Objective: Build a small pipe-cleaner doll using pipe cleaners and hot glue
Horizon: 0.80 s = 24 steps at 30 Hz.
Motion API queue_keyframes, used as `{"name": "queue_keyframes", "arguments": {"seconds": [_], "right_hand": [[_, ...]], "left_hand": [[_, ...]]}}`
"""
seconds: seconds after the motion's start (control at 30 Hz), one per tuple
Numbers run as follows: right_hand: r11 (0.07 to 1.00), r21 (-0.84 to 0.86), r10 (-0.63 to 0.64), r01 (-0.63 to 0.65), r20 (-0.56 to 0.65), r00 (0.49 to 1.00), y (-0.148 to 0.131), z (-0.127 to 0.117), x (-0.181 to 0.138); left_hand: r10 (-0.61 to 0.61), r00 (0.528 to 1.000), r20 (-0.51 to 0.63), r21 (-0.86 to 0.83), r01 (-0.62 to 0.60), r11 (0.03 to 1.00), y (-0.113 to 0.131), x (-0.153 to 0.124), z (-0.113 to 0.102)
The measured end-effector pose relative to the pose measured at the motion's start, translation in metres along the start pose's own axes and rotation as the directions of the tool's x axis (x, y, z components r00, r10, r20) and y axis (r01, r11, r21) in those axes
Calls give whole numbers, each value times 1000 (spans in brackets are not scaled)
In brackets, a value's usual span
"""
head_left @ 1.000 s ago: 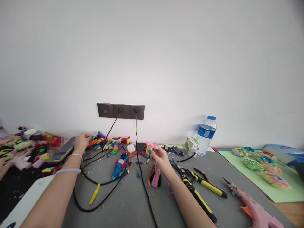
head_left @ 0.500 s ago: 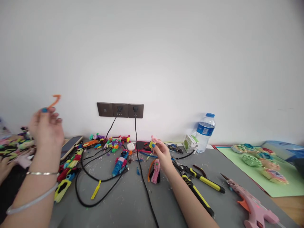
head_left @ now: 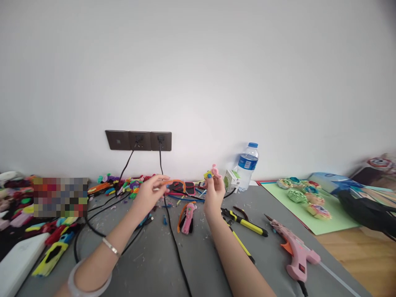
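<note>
My left hand (head_left: pixel 150 193) pinches one end of a bent orange pipe cleaner (head_left: pixel 177 180) above the table. A little to its right, my right hand (head_left: pixel 214 197) is closed on a small fuzzy pink and yellow pipe-cleaner piece (head_left: pixel 214 169), which pokes up past the fingertips. Apart from both hands, a pink pipe-cleaner figure (head_left: pixel 187 218) with orange and black parts lies on the grey table (head_left: pixel 148 264) below. Pliers with yellow and black handles (head_left: pixel 247 225) lie partly behind my right forearm.
At right sit a pink glue gun (head_left: pixel 298 251) and green paper (head_left: pixel 328 222) bearing several ribbon flowers. A water bottle (head_left: pixel 247 165) and small white box (head_left: pixel 231 180) stand by the wall. Black cables (head_left: pixel 173 235) cross the table. Colourful pipe-cleaner pieces (head_left: pixel 52 251) crowd the left.
My left hand has come down and right with the orange pipe cleaner, near my right hand. My right hand still holds the pink and yellow piece. The view has turned right.
</note>
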State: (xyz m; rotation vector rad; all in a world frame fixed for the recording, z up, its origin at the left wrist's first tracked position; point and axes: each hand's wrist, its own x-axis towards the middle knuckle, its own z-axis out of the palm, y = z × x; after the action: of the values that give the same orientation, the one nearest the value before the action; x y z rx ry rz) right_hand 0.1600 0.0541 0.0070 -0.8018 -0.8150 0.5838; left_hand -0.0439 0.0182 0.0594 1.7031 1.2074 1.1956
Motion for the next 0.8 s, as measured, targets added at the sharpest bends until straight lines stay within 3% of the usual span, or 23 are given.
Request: {"name": "queue_keyframes", "arguments": {"seconds": [0.1, 0.2, 0.27, 0.37, 0.43, 0.57, 0.67, 0.8], "right_hand": [[1000, 4, -4, 3, 45, 999, 0, 2, -1], [1000, -18, 15, -12, 172, 985, -1, 5, -6], [998, -39, 49, -39, 290, 956, -3, 8, -12], [995, -47, 98, -86, 464, 880, -5, 14, -22], [993, -53, 118, -107, 564, 817, -5, 17, -29], [985, -80, 168, -154, 667, 726, -2, 20, -37], [979, -80, 192, -187, 668, 719, -1, 20, -37], [976, -81, 208, -203, 632, 747, -1, 19, -34]], "left_hand": [[5, 993, 115, 103, -17, 995, -6, -5, 15], [17, 998, 58, 270, -32, 962, -9, -8, 9], [56, 998, 22, 297, -60, 953, -11, -9, 0], [69, 997, 18, 193, -71, 979, -17, -10, -7], [16, 998, 63, 58, -20, 998, -23, -11, -4], [-82, 993, 82, -180, 96, 979, -29, -9, 12], [-161, 986, 53, -299, 169, 939, -29, -6, 25], [-190, 982, -4, -410, 172, 896, -32, -5, 42]]}}
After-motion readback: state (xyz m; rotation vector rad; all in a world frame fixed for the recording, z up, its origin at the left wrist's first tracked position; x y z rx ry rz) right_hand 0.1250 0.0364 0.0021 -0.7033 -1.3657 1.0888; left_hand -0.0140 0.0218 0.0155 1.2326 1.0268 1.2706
